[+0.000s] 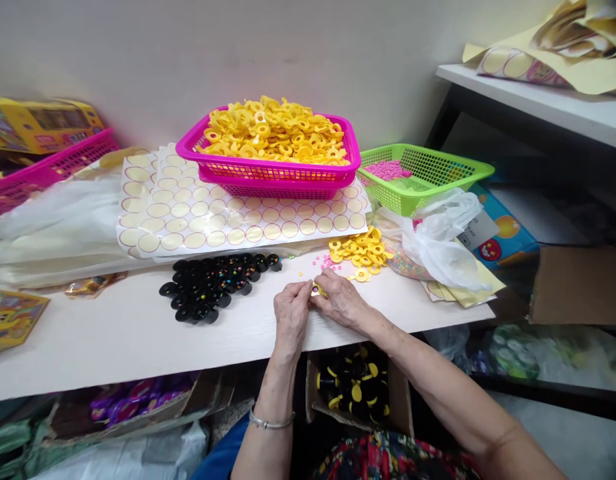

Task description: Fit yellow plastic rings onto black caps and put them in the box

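Observation:
My left hand point(291, 312) and my right hand point(344, 300) meet near the table's front edge, fingers closed on a small yellow plastic ring piece point(316, 290). A dark and pinkish spot shows at its centre; the fingers hide most of it. Left of my hands, black cups point(208, 287) stand packed together, several with bright beads inside. Just beyond my right hand lies a loose pile of yellow ring pieces point(363, 250). Pink beads point(327, 262) are scattered on the white table point(113, 333) beside that pile.
A pink basket point(278, 175) heaped with yellow pieces rests on sticker sheets point(188, 220). Behind on the right is a green basket point(423, 183) with pink beads, near a plastic bag point(438, 240). Below the table edge, a cardboard box point(313, 393) holds black cups with yellow tops.

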Demonstrator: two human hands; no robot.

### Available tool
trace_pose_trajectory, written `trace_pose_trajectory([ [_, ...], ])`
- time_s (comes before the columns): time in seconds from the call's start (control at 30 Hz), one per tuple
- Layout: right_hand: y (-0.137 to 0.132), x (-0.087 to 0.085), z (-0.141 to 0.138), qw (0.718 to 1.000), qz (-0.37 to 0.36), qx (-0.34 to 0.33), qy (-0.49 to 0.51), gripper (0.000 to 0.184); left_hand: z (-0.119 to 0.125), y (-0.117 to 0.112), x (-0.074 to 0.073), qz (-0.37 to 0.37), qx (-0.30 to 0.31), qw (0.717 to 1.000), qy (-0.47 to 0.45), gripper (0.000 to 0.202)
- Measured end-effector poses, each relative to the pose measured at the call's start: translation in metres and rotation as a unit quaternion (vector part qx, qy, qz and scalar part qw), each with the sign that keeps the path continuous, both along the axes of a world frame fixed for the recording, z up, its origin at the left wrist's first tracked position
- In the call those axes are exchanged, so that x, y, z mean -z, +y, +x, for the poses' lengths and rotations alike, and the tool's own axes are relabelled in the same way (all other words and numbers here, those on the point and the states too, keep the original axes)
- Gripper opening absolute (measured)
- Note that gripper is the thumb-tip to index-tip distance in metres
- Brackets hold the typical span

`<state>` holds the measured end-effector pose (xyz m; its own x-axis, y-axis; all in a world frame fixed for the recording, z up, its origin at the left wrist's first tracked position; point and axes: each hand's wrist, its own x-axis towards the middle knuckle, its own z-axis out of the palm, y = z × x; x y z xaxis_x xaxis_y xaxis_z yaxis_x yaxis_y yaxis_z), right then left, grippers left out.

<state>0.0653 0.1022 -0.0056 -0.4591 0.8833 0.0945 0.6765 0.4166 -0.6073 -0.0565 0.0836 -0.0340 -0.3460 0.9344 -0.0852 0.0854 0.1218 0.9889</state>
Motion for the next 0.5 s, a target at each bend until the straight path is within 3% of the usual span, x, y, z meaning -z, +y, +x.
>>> trace_pose_trajectory([
  [0.17,0.004,0.009,0.001,0.981,-0.080,0.038,0.171,0.007,0.001,0.003,0.006,-0.004,0.007,1.000,-0.028,0.028],
  [0.3,0.003,0.019,-0.001,0.908,-0.236,0.077,0.338,0.023,0.002,0.005,0.004,-0.014,0.002,0.999,-0.042,0.027],
  [0.4,0.003,0.026,-0.005,0.866,-0.310,0.121,0.373,0.037,0.005,0.004,0.003,-0.018,0.000,0.998,-0.052,0.027],
  [0.5,0.003,0.030,-0.007,0.867,-0.302,0.152,0.366,0.039,0.008,0.001,0.005,-0.008,-0.001,0.998,-0.061,0.026],
])
